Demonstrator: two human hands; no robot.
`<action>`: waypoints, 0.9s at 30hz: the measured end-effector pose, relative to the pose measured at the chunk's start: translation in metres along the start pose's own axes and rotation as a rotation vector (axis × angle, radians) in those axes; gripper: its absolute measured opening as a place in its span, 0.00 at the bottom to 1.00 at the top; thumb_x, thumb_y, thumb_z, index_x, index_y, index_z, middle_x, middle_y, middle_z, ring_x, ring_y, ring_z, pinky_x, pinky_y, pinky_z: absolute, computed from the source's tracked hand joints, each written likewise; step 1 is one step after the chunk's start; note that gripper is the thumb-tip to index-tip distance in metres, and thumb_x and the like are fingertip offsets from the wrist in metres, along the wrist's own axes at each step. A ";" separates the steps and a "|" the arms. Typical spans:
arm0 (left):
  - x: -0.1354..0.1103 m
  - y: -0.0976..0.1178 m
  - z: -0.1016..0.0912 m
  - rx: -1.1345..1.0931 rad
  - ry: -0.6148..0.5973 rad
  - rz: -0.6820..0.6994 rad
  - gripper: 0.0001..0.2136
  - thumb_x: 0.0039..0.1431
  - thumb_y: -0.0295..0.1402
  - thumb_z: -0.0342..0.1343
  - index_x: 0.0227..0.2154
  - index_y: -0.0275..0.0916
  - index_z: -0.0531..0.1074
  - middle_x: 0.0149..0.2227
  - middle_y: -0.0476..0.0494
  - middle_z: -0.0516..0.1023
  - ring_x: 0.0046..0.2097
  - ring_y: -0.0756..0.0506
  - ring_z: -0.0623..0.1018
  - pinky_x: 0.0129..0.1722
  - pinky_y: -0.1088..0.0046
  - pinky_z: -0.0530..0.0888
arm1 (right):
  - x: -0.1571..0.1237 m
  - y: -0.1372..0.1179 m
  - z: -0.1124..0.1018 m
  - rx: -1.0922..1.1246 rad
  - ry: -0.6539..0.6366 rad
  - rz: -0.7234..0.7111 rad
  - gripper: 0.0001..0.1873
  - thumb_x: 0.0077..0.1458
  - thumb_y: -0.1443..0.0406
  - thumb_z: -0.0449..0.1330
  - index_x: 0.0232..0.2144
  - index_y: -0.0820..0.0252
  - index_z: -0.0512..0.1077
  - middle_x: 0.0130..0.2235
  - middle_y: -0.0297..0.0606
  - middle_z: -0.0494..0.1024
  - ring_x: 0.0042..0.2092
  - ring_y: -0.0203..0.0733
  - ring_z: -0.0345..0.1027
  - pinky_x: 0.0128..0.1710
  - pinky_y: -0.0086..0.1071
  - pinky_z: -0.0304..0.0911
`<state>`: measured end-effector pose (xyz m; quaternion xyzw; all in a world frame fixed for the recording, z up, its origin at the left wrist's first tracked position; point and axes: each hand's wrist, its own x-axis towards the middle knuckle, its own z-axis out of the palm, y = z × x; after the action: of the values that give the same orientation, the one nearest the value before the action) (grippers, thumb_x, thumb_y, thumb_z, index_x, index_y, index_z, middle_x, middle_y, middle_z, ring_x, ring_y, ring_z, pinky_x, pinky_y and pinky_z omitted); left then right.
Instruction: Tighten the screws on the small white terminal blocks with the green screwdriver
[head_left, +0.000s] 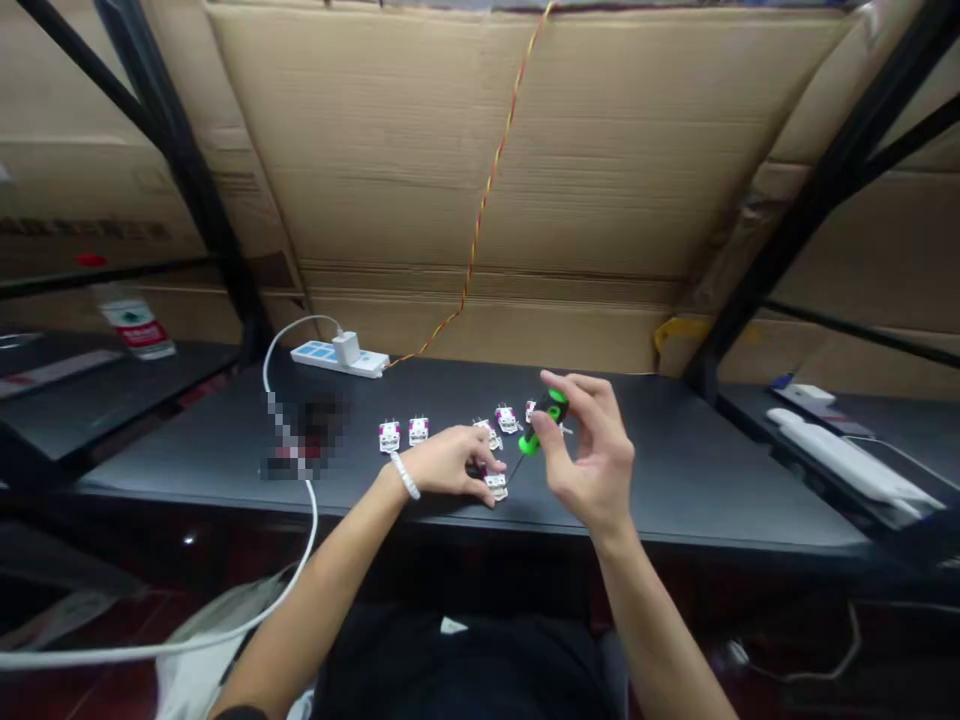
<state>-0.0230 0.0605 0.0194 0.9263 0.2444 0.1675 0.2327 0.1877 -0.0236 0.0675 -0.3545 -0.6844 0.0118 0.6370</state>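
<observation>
Right hand [600, 460] closed round green-and-black screwdriver [550, 408], slim straight shaft slanting toward small, blocky white part [496, 482] on smooth matte-black counter [712, 470], left hand's [450, 462] half-curled fingers gripping it.

The tabletop [705, 470] spans the centre of the frame; the back panel [585, 200] stands behind it. The power strip [307, 352] rests at the tabletop's rear, left of centre, with the adapter [346, 347] plugged in on top. Two side-by-side modules [389, 436] lie forward and right of the strip. The front module [496, 484] lies near the front edge, between the left hand's [450, 462] fingers. The screwdriver [529, 442], in the right hand [596, 455], is right of that module. The bottle [137, 320] sits at far left.
</observation>
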 end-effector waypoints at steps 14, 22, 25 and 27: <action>0.000 0.002 0.000 -0.005 0.015 -0.002 0.24 0.54 0.53 0.73 0.45 0.39 0.86 0.39 0.42 0.79 0.40 0.44 0.78 0.41 0.71 0.72 | -0.001 0.003 0.000 0.052 -0.112 0.035 0.26 0.72 0.65 0.51 0.70 0.50 0.65 0.58 0.46 0.76 0.55 0.48 0.75 0.57 0.48 0.74; 0.002 0.001 0.003 0.004 0.011 -0.005 0.23 0.54 0.53 0.73 0.45 0.42 0.86 0.39 0.43 0.79 0.41 0.44 0.77 0.41 0.71 0.72 | -0.002 -0.002 0.002 0.005 -0.026 -0.002 0.21 0.65 0.60 0.64 0.59 0.52 0.74 0.52 0.45 0.76 0.51 0.50 0.74 0.50 0.46 0.75; 0.002 0.000 0.003 -0.007 0.014 0.001 0.24 0.55 0.54 0.72 0.46 0.41 0.86 0.39 0.43 0.79 0.40 0.44 0.77 0.42 0.71 0.72 | -0.001 -0.002 0.002 -0.036 -0.005 0.005 0.22 0.67 0.62 0.61 0.62 0.51 0.73 0.52 0.45 0.76 0.50 0.48 0.74 0.48 0.44 0.76; 0.001 0.000 0.003 -0.015 0.015 0.009 0.24 0.54 0.53 0.73 0.46 0.40 0.86 0.39 0.42 0.79 0.40 0.44 0.77 0.41 0.71 0.72 | -0.002 0.000 0.001 0.059 -0.068 0.054 0.24 0.72 0.63 0.53 0.67 0.50 0.68 0.56 0.45 0.76 0.52 0.48 0.76 0.52 0.45 0.75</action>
<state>-0.0204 0.0599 0.0176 0.9243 0.2408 0.1772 0.2370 0.1864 -0.0239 0.0659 -0.3535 -0.6952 0.0612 0.6229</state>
